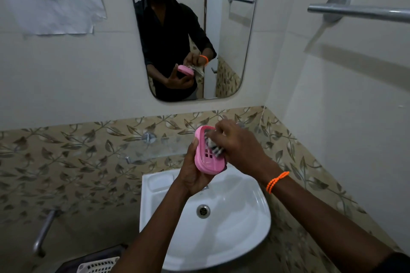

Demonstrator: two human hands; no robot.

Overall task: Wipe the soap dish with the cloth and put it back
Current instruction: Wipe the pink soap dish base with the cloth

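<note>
Two hands at work above the sink (255, 224), both busy with the wiping step. Left hand (195, 173) closed around the pink dish (207, 159) from below and from the side, thumb on the near rim, dish tilted with its open side up toward the camera. Right hand (239, 146) closed on the cloth (214, 147), a bunched striped piece, pressed into the hollow of the dish near the drain slots. Probably somewhere in the middle of the task: inside under wipe, putting back not yet done. Next, most likely, some more rubbing along the inner walls and the rim, perhaps the underside too, with a firm left grip against slipping, since smooth plastic. After this, a free path to the resting place; most likely the glass shelf (155, 146) on the wall behind, though cannot say for sure. Around: a mirror (230, 40) above, a towel bar (359, 12) on the right wall, a basket (97, 267) low at the left, a pipe (43, 232) beside it. Nothing between dish and shelf; only a tap knob (147, 137) just over the shelf to avoid.
</note>
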